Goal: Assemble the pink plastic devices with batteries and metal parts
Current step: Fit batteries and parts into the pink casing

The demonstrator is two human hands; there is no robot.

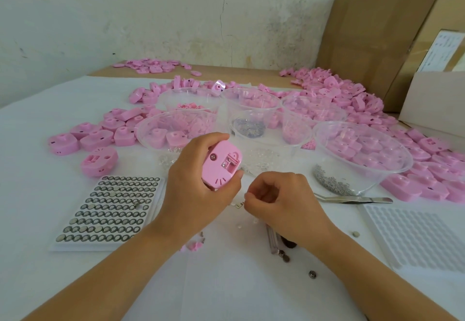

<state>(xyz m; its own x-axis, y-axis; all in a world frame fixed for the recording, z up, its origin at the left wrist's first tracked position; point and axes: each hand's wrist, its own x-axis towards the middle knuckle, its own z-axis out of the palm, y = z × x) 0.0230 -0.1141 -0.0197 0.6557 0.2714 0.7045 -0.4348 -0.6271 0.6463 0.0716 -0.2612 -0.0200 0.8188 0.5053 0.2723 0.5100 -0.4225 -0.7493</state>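
Note:
My left hand (196,182) grips a pink plastic device (221,164) above the table, its open battery compartment facing me. Just right of it, my right hand (279,199) has its fingers curled, the fingertips pinched together near a small metal part (239,204) on the table; whether it holds anything I cannot tell. A white tray of button batteries (110,207) lies at the left. Loose batteries (285,256) lie near my right wrist. Metal tweezers (352,199) rest to the right.
Several clear plastic bowls (362,157) hold pink pieces and small metal parts. Heaps of pink devices (339,94) spread across the white table. An empty white tray (422,235) lies at the right. Cardboard boxes (377,38) stand at the back right.

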